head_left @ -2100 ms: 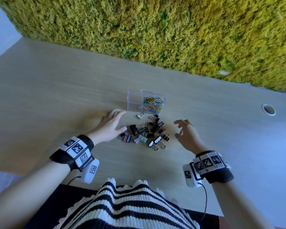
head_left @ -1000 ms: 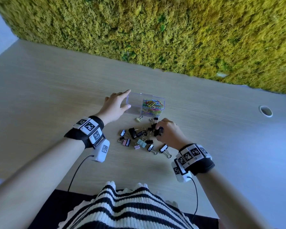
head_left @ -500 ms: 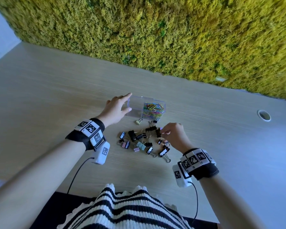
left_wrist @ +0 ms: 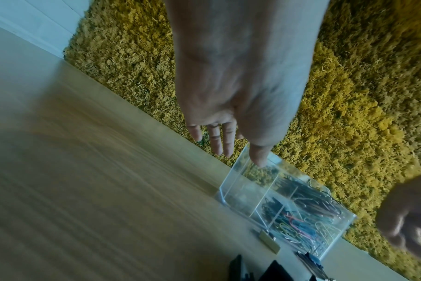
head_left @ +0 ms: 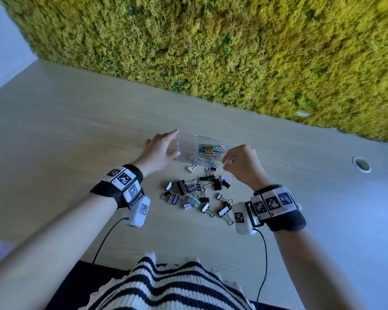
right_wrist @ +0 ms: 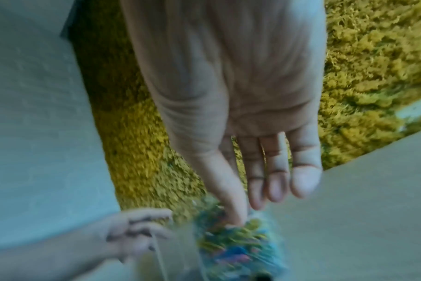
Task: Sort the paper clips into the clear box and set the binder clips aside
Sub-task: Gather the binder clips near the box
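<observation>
A clear box [head_left: 187,151] stands on the wooden table; its right half is full of coloured paper clips [head_left: 211,152]. My left hand [head_left: 164,147] lies at the box's left end with straight fingers, its thumb touching the rim [left_wrist: 249,192]. My right hand [head_left: 227,161] hovers over the box's right end with thumb and forefinger pinched together; in the blurred right wrist view that pinch [right_wrist: 238,214] hangs just above the paper clips [right_wrist: 236,245], and what it holds is too small to make out. Several binder clips [head_left: 197,193] lie in a loose pile in front of the box.
A pale yellow binder clip [head_left: 191,168] lies apart, right against the box's front. A yellow-green moss wall [head_left: 233,52] rises behind the table. A round cable hole [head_left: 361,164] sits at the right. Bare tabletop [head_left: 65,142] stretches to the left.
My right hand has lifted from the binder clip pile and gone forward to above the box's right end. The left hand has stayed at the box's left end.
</observation>
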Demonstrator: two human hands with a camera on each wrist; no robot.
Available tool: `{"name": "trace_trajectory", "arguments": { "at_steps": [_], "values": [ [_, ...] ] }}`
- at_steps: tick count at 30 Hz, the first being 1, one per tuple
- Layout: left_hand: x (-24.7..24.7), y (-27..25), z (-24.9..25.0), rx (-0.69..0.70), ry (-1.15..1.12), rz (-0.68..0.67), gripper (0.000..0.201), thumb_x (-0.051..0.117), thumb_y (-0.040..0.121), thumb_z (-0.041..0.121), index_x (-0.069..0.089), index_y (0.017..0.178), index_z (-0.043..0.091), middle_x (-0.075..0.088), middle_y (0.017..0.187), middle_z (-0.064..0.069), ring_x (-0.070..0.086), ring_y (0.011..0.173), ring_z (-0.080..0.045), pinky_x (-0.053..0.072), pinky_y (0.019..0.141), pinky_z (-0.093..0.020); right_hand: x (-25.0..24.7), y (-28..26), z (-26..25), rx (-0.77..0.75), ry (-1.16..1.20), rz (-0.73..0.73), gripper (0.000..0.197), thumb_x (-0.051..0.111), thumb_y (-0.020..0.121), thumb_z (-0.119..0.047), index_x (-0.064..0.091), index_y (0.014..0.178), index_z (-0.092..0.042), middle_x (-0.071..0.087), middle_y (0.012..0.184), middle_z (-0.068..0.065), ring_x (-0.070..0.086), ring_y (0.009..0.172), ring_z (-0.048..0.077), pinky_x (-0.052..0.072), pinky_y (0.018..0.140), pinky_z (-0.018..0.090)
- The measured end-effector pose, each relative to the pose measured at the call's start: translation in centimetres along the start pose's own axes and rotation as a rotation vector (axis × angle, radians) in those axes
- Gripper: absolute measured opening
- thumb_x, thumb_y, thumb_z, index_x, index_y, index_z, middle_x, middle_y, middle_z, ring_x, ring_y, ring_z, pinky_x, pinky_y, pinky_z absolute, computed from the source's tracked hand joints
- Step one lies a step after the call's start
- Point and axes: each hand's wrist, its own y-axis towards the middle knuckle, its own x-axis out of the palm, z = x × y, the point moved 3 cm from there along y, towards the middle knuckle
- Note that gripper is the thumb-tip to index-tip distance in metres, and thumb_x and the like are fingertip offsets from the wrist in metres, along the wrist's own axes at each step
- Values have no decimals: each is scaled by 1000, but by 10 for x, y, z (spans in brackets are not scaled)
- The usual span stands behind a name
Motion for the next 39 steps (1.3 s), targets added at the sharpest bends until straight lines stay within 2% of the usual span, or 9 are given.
{"name": "trace_trajectory", "arguments": {
  "at_steps": [5, 9, 15, 23, 28, 31, 33, 35, 39],
  "values": [
    [3, -9, -10, -42, 14, 39, 66, 61, 87, 36, 32, 143, 17, 52, 131, 0, 50, 115, -20, 33, 99, -43, 35, -11, 43, 83, -190, -263, 58, 77, 68, -12, 57, 122, -21, 50, 113, 5, 51, 100, 21, 46, 83, 32],
    [7, -14, -7, -40, 26, 19, 63, 61, 88, 36, 35, 142, 16, 52, 131, -2, 50, 115, -19, 32, 100, -42, 43, -15, 44, -78, -161, -270, 49, 73, 73, -6, 63, 116, -26, 47, 102, 5, 47, 90, 18, 48, 79, 32],
    [10, -17, -3, -38, 50, 1, 58, 62, 88, 36, 40, 138, 15, 53, 129, -1, 49, 114, -18, 32, 98, -39, 46, -10, 40, -61, -207, -244, 19, 71, 76, -5, 71, 92, -15, 57, 99, 9, 57, 84, 24, 52, 78, 38],
    [10, -24, -2, -40, 70, 28, 26, 63, 86, 34, 61, 108, 19, 62, 109, 4, 52, 105, -16, 34, 90, -36, 47, -12, 52, 0, -162, -144, 18, 72, 72, -7, 64, 87, -14, 66, 84, 2, 59, 73, 17, 43, 63, 22],
    [9, -28, 5, 7, -36, 50, 8, 67, 83, 27, 66, 87, 21, 64, 87, 11, 57, 86, -11, 45, 85, -37, 45, -20, 57, -63, -128, -63, 19, 69, 73, -4, 69, 90, -14, 62, 82, -2, 54, 68, 12, 47, 66, 24],
    [10, -28, 27, 108, -151, -12, 5, 71, 80, 21, 66, 81, 21, 60, 76, 18, 55, 69, 1, 47, 68, -24, 45, -24, 56, -55, -26, -11, 15, 69, 72, 0, 74, 79, -12, 66, 77, 2, 56, 66, 14, 46, 64, 24],
    [14, -28, 47, 177, -146, -90, 6, 72, 80, 22, 67, 83, 20, 60, 75, 16, 51, 66, 8, 37, 62, -9, 42, -28, 55, -55, -4, 5, 15, 70, 71, 0, 74, 81, -11, 68, 80, 5, 60, 68, 18, 50, 65, 29],
    [23, -26, 65, 229, -102, -158, 10, 72, 81, 24, 67, 88, 19, 61, 79, 13, 50, 68, 9, 34, 61, -6, 36, -30, 58, -44, 12, 63, 21, 69, 71, 2, 73, 87, -10, 67, 82, 6, 60, 68, 18, 51, 66, 30],
    [47, -15, 93, 284, 21, -230, 19, 69, 82, 31, 64, 97, 20, 64, 87, 8, 57, 78, -10, 46, 65, -26, 30, -26, 69, 35, -38, 26, 35, 71, 76, -13, 65, 111, -15, 60, 99, 3, 52, 74, 13, 42, 67, 25]
  ]
}}
